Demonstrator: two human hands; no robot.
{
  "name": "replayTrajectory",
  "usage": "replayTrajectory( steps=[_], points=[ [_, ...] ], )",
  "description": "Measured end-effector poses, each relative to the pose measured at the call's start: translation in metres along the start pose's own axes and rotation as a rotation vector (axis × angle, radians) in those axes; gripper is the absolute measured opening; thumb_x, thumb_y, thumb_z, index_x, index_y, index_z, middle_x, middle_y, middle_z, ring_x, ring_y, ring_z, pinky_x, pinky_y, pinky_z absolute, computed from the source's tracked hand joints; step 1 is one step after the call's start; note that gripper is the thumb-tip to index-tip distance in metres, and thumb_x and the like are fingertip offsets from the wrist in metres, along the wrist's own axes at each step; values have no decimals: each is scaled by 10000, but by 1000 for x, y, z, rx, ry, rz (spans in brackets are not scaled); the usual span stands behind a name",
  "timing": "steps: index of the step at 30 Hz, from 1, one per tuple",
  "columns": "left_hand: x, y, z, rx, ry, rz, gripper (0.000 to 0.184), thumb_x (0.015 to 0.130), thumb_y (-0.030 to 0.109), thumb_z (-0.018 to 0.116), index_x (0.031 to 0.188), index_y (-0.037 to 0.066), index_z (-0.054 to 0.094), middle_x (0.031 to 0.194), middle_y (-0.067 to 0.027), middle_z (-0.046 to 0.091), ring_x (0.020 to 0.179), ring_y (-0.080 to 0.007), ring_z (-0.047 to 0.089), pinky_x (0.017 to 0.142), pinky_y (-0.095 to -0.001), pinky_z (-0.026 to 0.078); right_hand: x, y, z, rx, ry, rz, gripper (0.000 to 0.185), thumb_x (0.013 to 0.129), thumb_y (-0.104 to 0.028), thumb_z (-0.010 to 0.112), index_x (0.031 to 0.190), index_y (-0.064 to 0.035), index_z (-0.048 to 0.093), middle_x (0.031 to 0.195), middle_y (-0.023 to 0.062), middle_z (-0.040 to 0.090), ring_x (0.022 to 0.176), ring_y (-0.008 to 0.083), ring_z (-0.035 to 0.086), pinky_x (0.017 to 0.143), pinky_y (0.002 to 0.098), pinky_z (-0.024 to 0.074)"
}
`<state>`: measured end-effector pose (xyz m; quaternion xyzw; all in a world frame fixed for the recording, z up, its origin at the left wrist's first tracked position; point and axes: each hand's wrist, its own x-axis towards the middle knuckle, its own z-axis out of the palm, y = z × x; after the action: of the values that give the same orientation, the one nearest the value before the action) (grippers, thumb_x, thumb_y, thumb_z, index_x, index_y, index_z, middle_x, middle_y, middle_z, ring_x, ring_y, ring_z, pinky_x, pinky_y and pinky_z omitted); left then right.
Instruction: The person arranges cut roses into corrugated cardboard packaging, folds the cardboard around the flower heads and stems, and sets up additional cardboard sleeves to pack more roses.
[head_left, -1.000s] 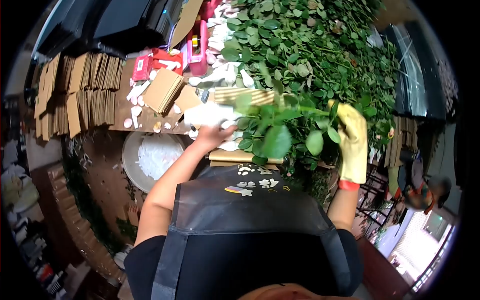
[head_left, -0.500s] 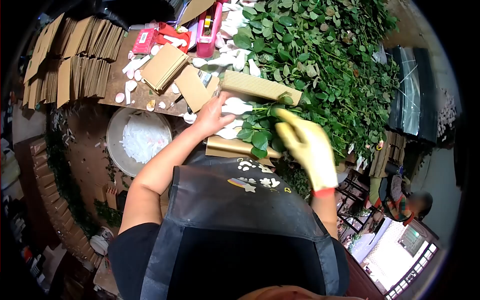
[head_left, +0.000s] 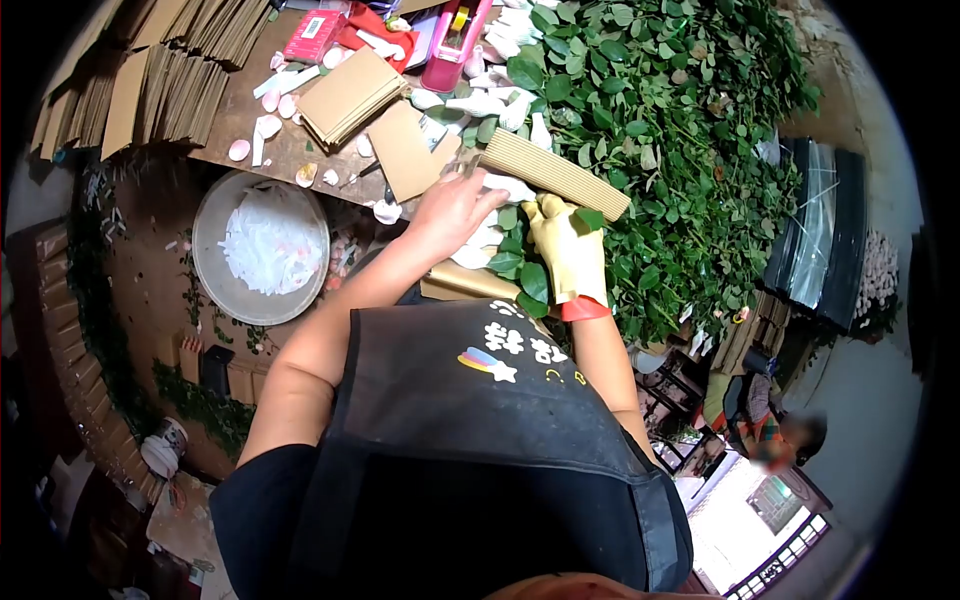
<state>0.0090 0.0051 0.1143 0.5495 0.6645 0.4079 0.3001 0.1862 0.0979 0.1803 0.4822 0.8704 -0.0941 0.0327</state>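
Observation:
My bare left hand (head_left: 452,208) is closed around a white-wrapped flower bud (head_left: 508,187) near the table's front. Just to its right, my right hand (head_left: 566,240), in a yellow glove with a red cuff, has bent fingers at the stem end of that bud; what lies inside them is hidden. A corrugated cardboard strip (head_left: 556,174) slants behind both hands. More wrapped buds (head_left: 480,245) lie below, over brown paper (head_left: 470,282) at the table edge.
Leafy stems (head_left: 660,150) are heaped at the right. Flat cardboard pieces (head_left: 352,98), a pink box (head_left: 318,38) and a pink tray (head_left: 455,50) lie behind. A round tub (head_left: 262,245) with white scraps stands lower left. Another person (head_left: 765,420) is at the far right.
My right hand has moved left from the leaves to beside my left hand, and its fingers have closed in at the bud. The view has shifted, so the tub appears further left.

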Motion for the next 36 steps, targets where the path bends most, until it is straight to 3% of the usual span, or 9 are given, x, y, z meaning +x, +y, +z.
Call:
replayTrajectory(
  steps=[3,6,10,12,15,16,18,25,36],
  points=[
    [2,6,0,-8,119,59,235,1036,235,667,902,46,626,723,-180,595,727,-408,609,676,-488,505,3,-8,-5,1,-75,84,303,975,-385,729,1094,-116,803,859,139,782,828,320,764,787,442,601],
    [-3,1,-6,-28,86,66,253,1049,184,655,860,16,656,774,-148,686,712,-294,655,672,-417,524,2,-8,-2,-15,-45,79,291,985,-390,707,1059,-124,800,849,142,779,827,330,764,787,449,600],
    [-28,-9,-23,-530,298,-273,263,1075,65,581,878,-41,719,1007,-82,785,814,-65,612,733,-268,513,5,-8,-4,57,-117,134,308,1000,-397,673,1006,-111,786,877,174,772,855,352,762,800,463,597],
    [-25,-10,-55,-424,472,-175,213,1054,99,618,890,-17,690,925,-68,740,790,-77,608,727,-275,511,5,-10,-10,111,-198,175,337,1005,-411,655,1012,-96,774,927,200,771,888,367,760,824,467,597],
    [-27,-42,-57,-191,145,-305,185,1018,162,676,911,13,649,855,-59,688,788,-79,604,721,-283,508,6,-18,-38,134,-343,170,441,996,-431,640,1174,-42,745,1035,232,768,987,395,747,894,468,587],
    [-22,-37,-44,-232,236,-229,251,973,236,744,928,30,607,782,-41,627,776,-101,607,729,-296,511,4,-24,-50,84,-348,98,489,986,-431,661,1243,-20,718,1067,239,766,1012,395,745,915,462,583],
    [-10,-28,-32,-319,11,-430,282,963,268,757,925,19,631,785,-40,673,756,-146,655,727,-319,531,6,-28,-47,91,-375,169,459,980,-418,687,1223,-31,723,1052,238,770,1002,394,749,909,466,583],
    [13,-20,-7,-409,-142,-370,236,1008,240,712,984,11,765,841,-86,767,722,-140,748,659,-318,563,-2,-17,6,-69,-57,107,359,948,-412,752,960,-54,730,920,190,775,859,397,748,794,486,592],
    [-11,-25,32,-773,367,-260,229,1006,134,704,798,55,651,725,72,575,659,-21,491,564,-235,412,-1,-25,4,-110,-85,116,297,966,-343,715,994,-49,733,905,191,768,859,391,754,792,488,604]
  ],
)
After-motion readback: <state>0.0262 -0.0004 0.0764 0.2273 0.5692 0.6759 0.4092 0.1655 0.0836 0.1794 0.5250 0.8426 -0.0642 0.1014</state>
